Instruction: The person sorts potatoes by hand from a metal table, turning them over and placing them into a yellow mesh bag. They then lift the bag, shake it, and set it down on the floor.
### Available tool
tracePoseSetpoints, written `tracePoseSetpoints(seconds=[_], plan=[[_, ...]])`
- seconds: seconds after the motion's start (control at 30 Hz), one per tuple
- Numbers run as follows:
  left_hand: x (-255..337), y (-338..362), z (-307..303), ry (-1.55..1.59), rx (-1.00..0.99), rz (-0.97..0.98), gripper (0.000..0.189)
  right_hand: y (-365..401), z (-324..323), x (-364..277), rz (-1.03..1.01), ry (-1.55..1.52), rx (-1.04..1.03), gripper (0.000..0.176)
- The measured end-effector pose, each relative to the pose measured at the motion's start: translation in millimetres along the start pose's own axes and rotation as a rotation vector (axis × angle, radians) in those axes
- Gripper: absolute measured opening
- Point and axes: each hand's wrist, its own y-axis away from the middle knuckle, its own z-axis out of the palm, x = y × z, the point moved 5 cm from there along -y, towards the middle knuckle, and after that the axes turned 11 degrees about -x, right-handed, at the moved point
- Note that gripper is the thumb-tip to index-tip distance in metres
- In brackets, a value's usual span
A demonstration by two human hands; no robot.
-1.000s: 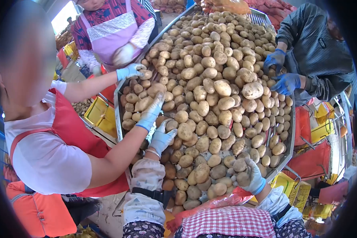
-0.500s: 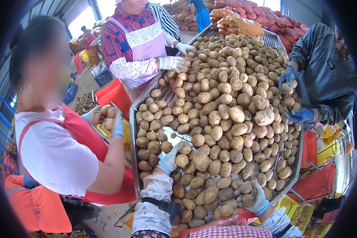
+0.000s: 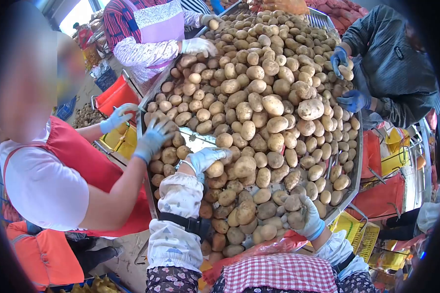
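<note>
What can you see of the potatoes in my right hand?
Two potatoes, as far as shows, sit in the grip of the right hand, gloved pale with a blue cuff. They are roundish, tan-brown, dull and dusty-skinned. The hand curls around them from the right. They sit low at the near right corner of the pile, close to the rim of the metal tray.

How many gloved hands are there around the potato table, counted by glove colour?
Deep blue gloves: 2
Pale gloves: 6, counting the wearer's left hand and right hand, shut on potatoes
Total: 8
</note>
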Motion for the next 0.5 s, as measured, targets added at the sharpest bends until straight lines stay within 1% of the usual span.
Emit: tracePoseSetpoints(seconds=[0.03, 0.07, 0.13, 0.17, 0.2, 0.27, 0.33, 0.4, 0.43, 0.47, 0.5], plan=[[3.0, 7.8, 0.2, -0.035, 0.089, -0.103, 0.042, 2.3, 3.8, -2.1, -0.013, 0.001, 0.018, 0.061], [0.8, 11.2, -1.3, -0.039, 0.085, -0.103, 0.042, 4.5, 4.8, -3.3, -0.027, 0.0, 0.037, 0.06], [-3.7, 21.7, -7.1, -0.081, 0.029, 0.016, 0.039, 9.0, -5.3, -3.6, -0.04, -0.003, 0.044, 0.059], [-16.7, 22.9, -14.0, -0.231, 0.063, 0.003, 0.035, 11.2, -9.4, -3.6, -0.048, -0.001, 0.05, 0.058], [-84.3, -4.6, -40.4, 0.0, -0.015, 0.142, 0.032, 12.5, -10.2, -2.6, -0.051, -0.007, 0.052, 0.058], [-49.7, 45.0, -11.8, -0.17, 0.057, 0.014, 0.03, 13.1, -10.2, -4.4, -0.092, 0.055, 0.037, 0.057], [-76.1, 55.1, -1.9, 0.045, 0.174, 0.058, 0.032, 10.9, -12.2, -1.6, -0.094, 0.088, 0.067, 0.056], [-57.1, 68.0, 18.8, 0.134, 0.262, -0.049, 0.039, 9.2, -15.4, 2.7, -0.096, 0.121, 0.102, 0.055], [-56.6, 68.7, 25.8, 0.141, 0.259, -0.055, 0.039, 7.4, -14.6, 5.1, -0.078, 0.128, 0.083, 0.054], [-51.9, 69.1, 30.5, 0.056, 0.247, 0.007, 0.042, 4.2, -10.8, 5.6, -0.059, 0.138, 0.06, 0.054], [-45.5, 69.7, 33.7, -0.031, 0.236, 0.072, 0.045, 0.6, -2.3, 7.7, -0.022, -0.026, 0.014, 0.053]])
